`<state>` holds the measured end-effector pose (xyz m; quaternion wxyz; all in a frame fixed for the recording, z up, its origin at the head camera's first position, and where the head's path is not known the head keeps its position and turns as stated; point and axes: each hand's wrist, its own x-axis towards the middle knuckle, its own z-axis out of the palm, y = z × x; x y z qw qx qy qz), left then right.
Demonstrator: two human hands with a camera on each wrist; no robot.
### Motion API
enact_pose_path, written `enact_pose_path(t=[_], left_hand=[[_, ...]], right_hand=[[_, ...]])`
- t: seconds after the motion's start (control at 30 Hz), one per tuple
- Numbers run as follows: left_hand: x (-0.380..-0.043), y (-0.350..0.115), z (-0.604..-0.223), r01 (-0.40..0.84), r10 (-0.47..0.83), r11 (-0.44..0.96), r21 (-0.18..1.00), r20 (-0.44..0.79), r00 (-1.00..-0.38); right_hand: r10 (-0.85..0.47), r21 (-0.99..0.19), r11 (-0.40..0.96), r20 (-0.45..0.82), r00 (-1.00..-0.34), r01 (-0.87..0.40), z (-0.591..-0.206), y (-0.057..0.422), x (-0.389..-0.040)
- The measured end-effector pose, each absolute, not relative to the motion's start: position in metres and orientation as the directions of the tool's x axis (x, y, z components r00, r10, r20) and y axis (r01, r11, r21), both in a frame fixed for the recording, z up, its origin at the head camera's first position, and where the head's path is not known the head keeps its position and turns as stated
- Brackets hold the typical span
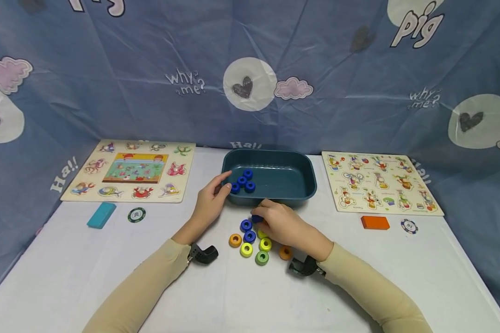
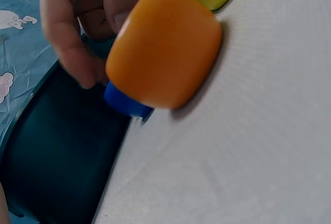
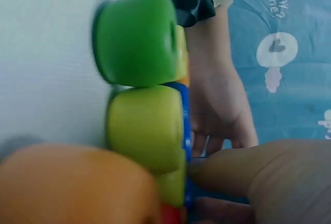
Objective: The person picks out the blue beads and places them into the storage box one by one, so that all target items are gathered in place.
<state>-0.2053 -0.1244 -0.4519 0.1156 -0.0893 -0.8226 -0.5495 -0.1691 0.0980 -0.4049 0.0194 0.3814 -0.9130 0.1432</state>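
My left hand [image 1: 209, 203] rests at the left end of a dark teal tray [image 1: 302, 196], its fingers lying along the rim. Several blue beads [image 1: 247, 174] sit inside, close to those fingertips. In front of the tray, my right hand [image 1: 284, 225] pinches a blue ring-shaped bead [image 1: 256, 218] between thumb and fingers. Around it on the table lie two more blue beads [image 1: 249, 237], yellow beads [image 1: 246, 250], a green bead [image 1: 262, 258] and orange beads [image 1: 235, 240]. Up close in the left wrist view, an orange bead [image 2: 165, 48] covers part of the right hand's work.
A sea-animal puzzle board [image 1: 179, 189] lies at the back left, with a teal block [image 1: 102, 215] and a green-edged chip [image 1: 136, 215] before it. At the back right are another puzzle board [image 1: 362, 180], an orange block [image 1: 375, 223] and a chip [image 1: 409, 226]. A printed curtain [image 1: 150, 106] hangs behind.
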Motion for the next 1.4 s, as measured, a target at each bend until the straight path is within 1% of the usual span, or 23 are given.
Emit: enact_pose_path(t=[0.1,0.2,0.43,0.6,1.03,1.27,1.4], left_hand=[[-0.205,-0.124,-0.453,0.272,0.025,0.37,0.888,0.283,-0.959],[-0.206,-0.124,-0.452,0.279,0.031,0.357,0.892,0.287,-0.957],[-0.206,-0.124,-0.451,0.274,0.029,0.367,0.889,0.284,-0.958],[-0.205,-0.125,-0.451,0.271,0.031,0.372,0.888,0.28,-0.96],[-0.204,-0.125,-0.452,0.276,0.028,0.391,0.878,0.288,-0.957],[-0.205,-0.125,-0.451,0.284,0.031,0.395,0.874,0.296,-0.955],[-0.204,-0.125,-0.451,0.281,0.027,0.389,0.877,0.294,-0.955]], right_hand=[[-0.697,-0.283,0.645,0.166,-0.698,-0.71,-0.409,0.099,-0.171],[-0.682,-0.288,0.656,0.169,-0.712,-0.697,-0.413,0.099,-0.173],[-0.641,-0.356,0.671,0.162,-0.75,-0.65,-0.417,0.098,-0.176],[-0.643,-0.36,0.672,0.151,-0.751,-0.648,-0.417,0.097,-0.176],[-0.695,-0.366,0.601,0.2,-0.69,-0.711,-0.415,0.099,-0.175],[-0.716,-0.398,0.529,0.265,-0.646,-0.75,-0.411,0.1,-0.174],[-0.725,-0.424,0.453,0.337,-0.601,-0.784,-0.403,0.1,-0.177]])
